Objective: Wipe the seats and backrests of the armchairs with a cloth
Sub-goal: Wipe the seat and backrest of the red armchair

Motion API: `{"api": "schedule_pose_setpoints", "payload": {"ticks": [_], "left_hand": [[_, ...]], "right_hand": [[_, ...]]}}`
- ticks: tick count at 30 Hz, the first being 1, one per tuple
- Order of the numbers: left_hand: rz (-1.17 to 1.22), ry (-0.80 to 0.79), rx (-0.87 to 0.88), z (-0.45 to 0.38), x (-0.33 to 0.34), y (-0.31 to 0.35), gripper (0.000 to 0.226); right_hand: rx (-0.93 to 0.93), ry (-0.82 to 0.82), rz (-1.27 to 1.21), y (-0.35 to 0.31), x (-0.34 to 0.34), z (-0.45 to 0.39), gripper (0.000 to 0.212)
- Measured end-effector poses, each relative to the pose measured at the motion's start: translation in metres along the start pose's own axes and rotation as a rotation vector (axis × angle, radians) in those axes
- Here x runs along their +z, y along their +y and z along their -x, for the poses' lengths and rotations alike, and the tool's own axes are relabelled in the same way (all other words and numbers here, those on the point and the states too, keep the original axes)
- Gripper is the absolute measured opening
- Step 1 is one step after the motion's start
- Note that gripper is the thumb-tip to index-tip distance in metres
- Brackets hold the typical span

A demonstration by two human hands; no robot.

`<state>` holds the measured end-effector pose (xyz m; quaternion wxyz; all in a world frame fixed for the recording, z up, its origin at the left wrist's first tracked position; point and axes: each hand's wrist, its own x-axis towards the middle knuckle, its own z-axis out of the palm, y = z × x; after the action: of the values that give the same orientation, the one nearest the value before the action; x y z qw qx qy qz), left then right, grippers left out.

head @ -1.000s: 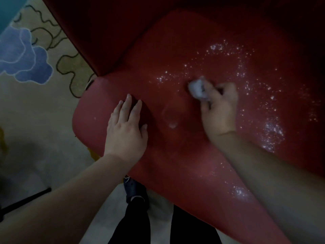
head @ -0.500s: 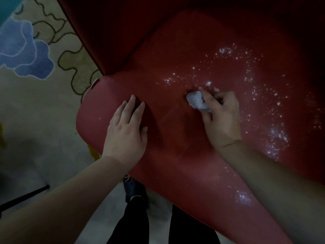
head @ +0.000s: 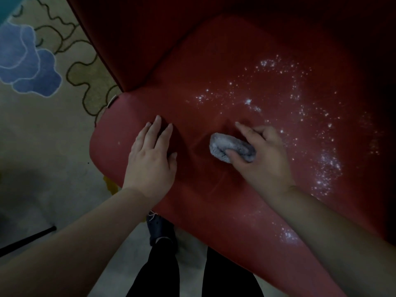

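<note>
A red armchair seat (head: 214, 86) fills the view, with its darker backrest (head: 150, 35) rising at the top. White specks (head: 325, 163) are scattered over the right half of the seat. My right hand (head: 263, 155) presses a bunched grey cloth (head: 229, 147) onto the middle of the seat, thumb over it and forefinger stretched out. My left hand (head: 151, 159) lies flat on the seat near its left front corner, fingers together, holding nothing.
A beige carpet (head: 42, 129) with a blue flower pattern (head: 25, 61) and dark curly lines lies left of the chair. My dark shoe (head: 160, 230) and black trouser legs (head: 162, 273) stand at the seat's front edge. A thin black bar (head: 27, 239) crosses the floor at lower left.
My right hand has dragged the cloth toward me and to the left, out of the white specks, and more of the cloth shows. My left hand has stayed flat in the same spot.
</note>
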<state>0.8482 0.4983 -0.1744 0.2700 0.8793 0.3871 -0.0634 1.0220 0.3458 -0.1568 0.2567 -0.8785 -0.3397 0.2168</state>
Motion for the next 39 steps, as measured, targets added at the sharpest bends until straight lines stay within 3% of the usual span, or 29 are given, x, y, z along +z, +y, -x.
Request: {"api": "schedule_pose_setpoints", "payload": {"ticks": [4, 8, 12, 14, 17, 23, 28, 31, 36, 39], "left_hand": [[-0.003, -0.011, -0.017, -0.001, -0.003, 0.003, 0.060], [0.153, 0.053, 0.026, 0.000, -0.012, 0.018, 0.049], [0.621, -0.106, -0.102, 0.002, -0.021, 0.049, 0.045], [0.682, -0.181, -0.110, 0.002, -0.019, 0.058, 0.043], [0.670, -0.159, -0.095, 0.002, -0.018, 0.063, 0.041], [0.760, -0.101, -0.168, -0.003, -0.018, 0.052, 0.023], [1.021, -0.052, -0.443, -0.013, -0.025, 0.036, 0.012], [1.011, -0.006, -0.485, -0.015, -0.032, 0.026, 0.001], [0.871, 0.086, -0.494, -0.019, -0.036, 0.020, 0.025], [0.534, 0.182, -0.374, -0.012, -0.037, 0.020, 0.025]], "right_hand": [[0.027, -0.074, 0.060, -0.007, -0.001, 0.001, 0.035], [0.196, -0.013, -0.291, -0.018, 0.002, 0.000, 0.016], [0.407, 0.021, -0.598, -0.026, 0.006, -0.003, 0.021], [0.482, -0.014, -0.699, -0.029, 0.008, -0.004, 0.023], [0.534, -0.040, -0.860, -0.035, 0.012, -0.004, 0.021], [0.466, -0.055, -0.677, -0.031, 0.010, -0.007, 0.017], [0.422, -0.201, -0.611, -0.022, -0.007, -0.005, 0.032], [0.469, -0.372, -0.668, -0.021, -0.015, -0.002, 0.022], [0.445, -0.540, -0.670, -0.025, -0.019, 0.002, 0.010], [0.476, -0.534, -0.734, -0.027, -0.017, 0.004, 0.009]]}}
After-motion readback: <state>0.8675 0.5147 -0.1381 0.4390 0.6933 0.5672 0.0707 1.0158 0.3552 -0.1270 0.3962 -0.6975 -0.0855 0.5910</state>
